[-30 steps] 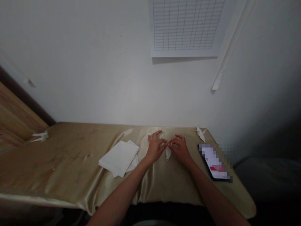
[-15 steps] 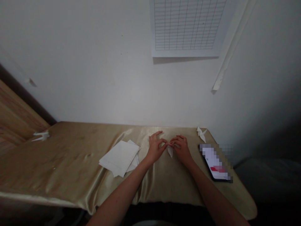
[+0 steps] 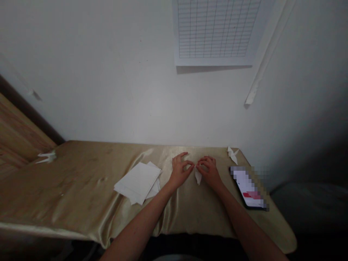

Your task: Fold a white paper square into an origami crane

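Note:
Between my two hands is a small piece of folded white paper (image 3: pixel 198 177), its pointed lower part hanging below the fingertips. My left hand (image 3: pixel 180 169) pinches its upper end between thumb and index finger, the other fingers raised. From the other side my right hand (image 3: pixel 208 169) pinches the same end, thumb against index finger. The fingertips almost meet and cover the top of the fold. Left of my left hand lies a stack of white paper sheets (image 3: pixel 138 182), slightly fanned out.
A white folded paper bird (image 3: pixel 233 155) sits near the back right corner, and a phone (image 3: pixel 248 192) with a lit screen lies in front of it. Another white folded paper shape (image 3: pixel 47 156) is at the far left. Gold satin cloth (image 3: pixel 81 188) covers the table against a wall.
The hanging part of the folded paper has tilted slightly and dropped a little lower. Both hands stay nearly in place, still pinching it.

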`<state>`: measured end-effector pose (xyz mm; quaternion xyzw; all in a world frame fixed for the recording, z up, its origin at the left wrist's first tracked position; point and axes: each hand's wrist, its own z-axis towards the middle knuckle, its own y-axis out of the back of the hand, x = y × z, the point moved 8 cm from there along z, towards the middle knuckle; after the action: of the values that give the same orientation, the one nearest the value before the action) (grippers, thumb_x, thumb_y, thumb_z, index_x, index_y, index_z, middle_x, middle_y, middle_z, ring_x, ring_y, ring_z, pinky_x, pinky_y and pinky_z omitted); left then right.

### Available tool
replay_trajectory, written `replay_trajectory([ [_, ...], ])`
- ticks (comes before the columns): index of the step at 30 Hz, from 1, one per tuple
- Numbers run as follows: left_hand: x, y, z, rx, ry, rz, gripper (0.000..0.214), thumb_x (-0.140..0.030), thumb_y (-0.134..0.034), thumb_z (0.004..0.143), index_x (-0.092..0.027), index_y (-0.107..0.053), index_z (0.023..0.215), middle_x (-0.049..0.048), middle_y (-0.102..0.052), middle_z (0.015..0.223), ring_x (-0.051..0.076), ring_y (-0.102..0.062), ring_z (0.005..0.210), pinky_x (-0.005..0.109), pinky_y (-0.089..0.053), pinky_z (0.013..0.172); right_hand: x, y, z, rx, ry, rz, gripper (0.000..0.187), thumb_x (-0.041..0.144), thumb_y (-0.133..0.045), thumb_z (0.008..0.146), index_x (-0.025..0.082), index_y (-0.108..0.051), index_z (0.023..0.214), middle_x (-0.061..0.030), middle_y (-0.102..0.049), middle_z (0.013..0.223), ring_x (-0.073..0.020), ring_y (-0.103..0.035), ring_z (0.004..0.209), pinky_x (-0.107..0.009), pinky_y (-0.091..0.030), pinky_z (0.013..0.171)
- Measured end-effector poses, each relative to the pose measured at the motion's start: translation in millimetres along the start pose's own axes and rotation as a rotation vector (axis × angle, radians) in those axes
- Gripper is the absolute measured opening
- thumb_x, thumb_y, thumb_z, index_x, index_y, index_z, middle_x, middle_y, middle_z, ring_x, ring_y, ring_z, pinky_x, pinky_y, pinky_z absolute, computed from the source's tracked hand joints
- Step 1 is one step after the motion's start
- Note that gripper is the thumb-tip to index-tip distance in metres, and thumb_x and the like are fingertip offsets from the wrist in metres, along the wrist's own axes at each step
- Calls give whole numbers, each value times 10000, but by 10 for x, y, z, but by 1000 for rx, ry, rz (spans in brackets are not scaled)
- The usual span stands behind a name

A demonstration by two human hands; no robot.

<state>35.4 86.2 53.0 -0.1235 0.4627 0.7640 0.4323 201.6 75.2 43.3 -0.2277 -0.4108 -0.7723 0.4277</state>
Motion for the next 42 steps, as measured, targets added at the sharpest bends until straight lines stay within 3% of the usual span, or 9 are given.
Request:
replay_trajectory([
  [11, -24, -13, 1, 43, 17, 14, 61, -337, -794, 796, -301, -783, 844, 33, -542, 1396, 268, -442, 1318, 511, -325, 1133, 12, -42, -36, 58, -3, -39, 103, 344, -633, 871, 267, -700, 883, -74, -597, 1052, -278, -476, 1117, -487, -384, 1027],
  [20, 0, 28, 14, 23, 47, -11, 109, -200, -779, 780, -263, -767, 869, 49, -542, 1399, 274, -455, 1321, 503, -325, 1125, -32, -32, -32, 36, 11, -24, 145, 405, -692, 854, 270, -745, 850, -78, -627, 1078, -276, -487, 1122, -492, -390, 1034],
  [28, 15, -22, 22, 78, 50, -14, 55, -251, -730, 845, -245, -762, 890, 68, -519, 1436, 276, -444, 1327, 509, -332, 1128, -18, -71, -39, 50, 52, -27, 133, 387, -671, 872, 263, -711, 848, -67, -637, 1085, -261, -499, 1129, -488, -387, 1038],
  [42, 46, -32, 7, 50, 36, -82, 55, -253, -713, 863, -232, -755, 891, 74, -521, 1466, 269, -451, 1355, 508, -340, 1151, 82, -108, -43, 79, 102, -2, 124, 344, -622, 891, 249, -629, 812, -71, -644, 1053, -261, -482, 1143, -500, -384, 1046],
])
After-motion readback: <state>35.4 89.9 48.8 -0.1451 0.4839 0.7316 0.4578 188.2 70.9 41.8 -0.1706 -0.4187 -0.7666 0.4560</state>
